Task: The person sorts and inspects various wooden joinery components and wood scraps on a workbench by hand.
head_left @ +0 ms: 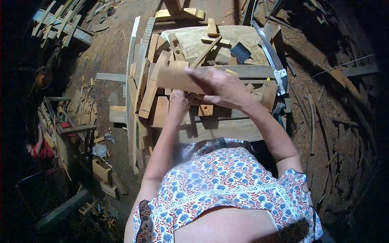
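Note:
My right hand [227, 87] is wrapped round one end of a flat, light wooden block [174, 79], raised over the workbench and pointing left. Just below the block, my left hand [179, 104] is closed, with its fingertips close to my right hand. What lies in the left fingers is partly hidden by the block and the right hand. A small piece of wood with a round hole [206, 110] lies right of my left hand. Wooden boards [148, 95] are piled to the left of both hands.
A handsaw [267, 46] lies along the bench's right edge. A dark flat plate [240, 52] and offcuts rest on the broad pale slab [182, 36] at the back. Long strips [132, 81] line the left side. At far left, another person in red [42, 150] is partly visible.

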Available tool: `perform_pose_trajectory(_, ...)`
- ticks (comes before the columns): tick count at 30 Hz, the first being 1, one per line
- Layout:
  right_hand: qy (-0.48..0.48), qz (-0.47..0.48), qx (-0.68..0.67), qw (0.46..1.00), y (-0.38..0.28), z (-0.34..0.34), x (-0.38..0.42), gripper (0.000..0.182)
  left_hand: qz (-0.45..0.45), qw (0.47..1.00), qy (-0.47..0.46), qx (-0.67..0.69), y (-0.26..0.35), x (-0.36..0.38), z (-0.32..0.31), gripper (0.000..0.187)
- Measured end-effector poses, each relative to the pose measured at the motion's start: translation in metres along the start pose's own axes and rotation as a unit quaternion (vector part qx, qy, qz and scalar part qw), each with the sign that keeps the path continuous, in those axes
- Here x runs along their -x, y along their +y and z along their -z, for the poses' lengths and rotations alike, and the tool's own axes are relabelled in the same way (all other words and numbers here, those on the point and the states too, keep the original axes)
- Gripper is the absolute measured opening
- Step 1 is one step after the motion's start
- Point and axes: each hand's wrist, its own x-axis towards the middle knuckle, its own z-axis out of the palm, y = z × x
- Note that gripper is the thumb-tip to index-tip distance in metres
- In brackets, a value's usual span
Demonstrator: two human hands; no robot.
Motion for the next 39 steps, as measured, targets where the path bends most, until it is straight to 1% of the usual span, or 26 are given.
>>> perform_pose_trajectory(2,0.016,0.048,0.047,0.998,0.003,-0.001,-0.005,0.082,-0.240,0.960,0.055,-0.134,-0.013,-0.001,-0.002,0.029)
perform_pose_trajectory(3,0.014,0.051,0.048,0.997,0.002,0.003,-0.007,0.082,-0.144,0.984,0.043,-0.097,-0.007,-0.003,-0.001,0.032)
perform_pose_trajectory(4,0.043,0.042,-0.022,0.998,-0.001,0.009,-0.008,0.081,-0.140,0.984,0.044,-0.097,-0.001,0.000,0.000,0.032)
perform_pose_trajectory(5,0.073,0.031,-0.092,0.993,-0.003,0.011,-0.008,0.080,-0.076,0.997,0.023,-0.005,0.007,0.003,0.004,0.034)
perform_pose_trajectory(6,0.072,0.032,-0.094,0.992,-0.001,0.005,-0.007,0.080,-0.013,0.996,0.002,0.086,0.011,0.004,0.006,0.035)
perform_pose_trajectory(8,0.104,0.003,-0.152,0.983,0.006,-0.014,-0.005,0.083,0.007,0.997,0.013,0.079,-0.009,0.004,-0.002,0.036)
perform_pose_trajectory(10,-0.032,-0.014,-0.086,0.996,0.009,-0.022,-0.001,0.084,0.105,0.962,0.035,0.249,-0.051,0.007,-0.018,0.031)
perform_pose_trajectory(12,-0.026,-0.048,-0.045,0.997,0.009,-0.022,0.009,0.084,0.080,0.951,0.042,0.295,-0.059,0.011,-0.016,0.030)
perform_pose_trajectory(13,-0.027,-0.047,-0.046,0.997,0.011,-0.021,0.013,0.084,0.112,0.946,0.094,0.289,-0.061,0.019,-0.015,0.030)
perform_pose_trajectory(14,0.030,-0.098,-0.138,0.985,0.014,-0.019,0.018,0.083,0.145,0.938,0.146,0.279,-0.064,0.027,-0.012,0.030)
perform_pose_trajectory(15,0.088,-0.147,-0.228,0.958,0.017,-0.018,0.022,0.083,0.397,0.887,0.066,0.227,-0.064,0.031,0.004,0.033)
perform_pose_trajectory(16,0.088,-0.147,-0.230,0.958,0.015,-0.013,0.026,0.083,0.397,0.887,0.067,0.225,-0.064,0.037,0.005,0.033)
perform_pose_trajectory(18,0.110,-0.286,-0.293,0.906,0.012,0.001,0.036,0.078,0.282,0.904,0.137,0.290,-0.061,0.046,0.001,0.032)
perform_pose_trajectory(19,0.111,-0.288,-0.293,0.905,0.018,-0.004,0.043,0.078,0.227,0.899,0.162,0.339,-0.056,0.048,-0.005,0.031)
perform_pose_trajectory(20,0.164,-0.254,-0.286,0.909,0.027,-0.013,0.050,0.078,0.228,0.899,0.160,0.339,-0.053,0.046,-0.004,0.031)
perform_pose_trajectory(21,0.215,-0.218,-0.277,0.911,0.033,-0.018,0.057,0.079,0.156,0.941,0.143,0.265,-0.051,0.042,-0.004,0.029)
perform_pose_trajectory(23,0.221,-0.226,-0.268,0.910,0.035,-0.016,0.070,0.079,0.029,0.981,0.130,0.140,-0.030,0.030,0.000,0.024)
perform_pose_trajectory(24,0.227,-0.233,-0.260,0.909,0.033,-0.015,0.075,0.078,0.029,0.981,0.130,0.140,-0.025,0.023,0.001,0.024)
perform_pose_trajectory(26,0.224,-0.231,-0.267,0.909,0.030,-0.011,0.084,0.079,-0.065,0.981,0.097,0.155,-0.019,0.013,0.002,0.025)
perform_pose_trajectory(27,0.229,-0.230,-0.271,0.906,0.033,-0.014,0.090,0.079,0.002,0.965,0.096,0.243,-0.014,0.010,-0.001,0.029)
perform_pose_trajectory(28,0.234,-0.230,-0.275,0.904,0.034,-0.016,0.094,0.078,0.002,0.966,0.093,0.242,-0.010,0.006,0.003,0.029)
perform_pose_trajectory(30,0.242,-0.232,-0.262,0.905,0.033,-0.018,0.101,0.078,-0.040,0.993,-0.002,0.113,-0.002,-0.002,0.015,0.026)
perform_pose_trajectory(31,0.241,-0.232,-0.246,0.909,0.031,-0.018,0.103,0.078,-0.006,0.991,-0.053,0.123,0.001,-0.004,0.019,0.024)
perform_pose_trajectory(32,0.241,-0.232,-0.230,0.914,0.030,-0.017,0.106,0.077,-0.007,0.991,-0.057,0.123,0.005,-0.007,0.022,0.024)
perform_pose_trajectory(35,0.223,-0.276,-0.269,0.895,0.026,-0.018,0.109,0.077,0.002,0.981,-0.170,0.093,0.004,-0.013,0.025,0.028)
perform_pose_trajectory(39,0.203,-0.286,-0.279,0.894,0.027,-0.021,0.110,0.077,-0.020,0.981,-0.187,0.050,0.009,-0.020,0.020,0.030)
